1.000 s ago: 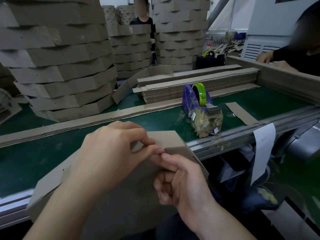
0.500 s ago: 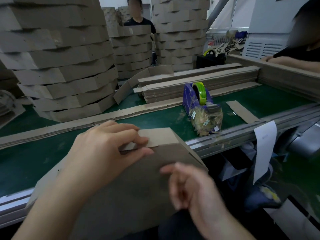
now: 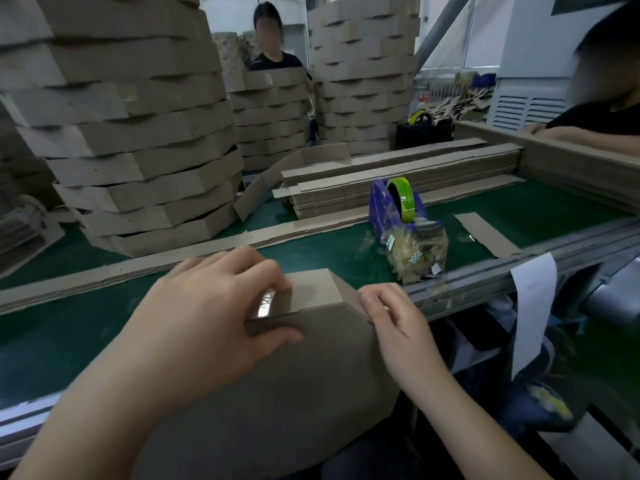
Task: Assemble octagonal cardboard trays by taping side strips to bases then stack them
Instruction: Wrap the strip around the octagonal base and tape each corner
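Note:
A brown octagonal cardboard tray [image 3: 277, 393] leans tilted against the near table edge, its base toward me. My left hand [image 3: 207, 317] grips its top rim, with the fingers over the folded side strip [image 3: 311, 285] and the thumb on the base. A shiny piece of clear tape [image 3: 265, 303] shows under the fingertips. My right hand [image 3: 398, 327] rests with its fingertips on the tray's slanted right side. A purple tape dispenser [image 3: 398, 209] with a green roll stands on the green belt beyond.
Tall stacks of finished trays [image 3: 138, 133] fill the left and back. A pile of flat side strips [image 3: 398, 181] lies behind the dispenser, and one long strip [image 3: 138, 268] crosses the belt. A white paper slip [image 3: 533, 299] hangs from the metal rail. Other people work at the back and right.
My right hand let go of the joint it was pinching, drew back, and now lies on the tray's right side. My left hand slid flatter over the taped rim.

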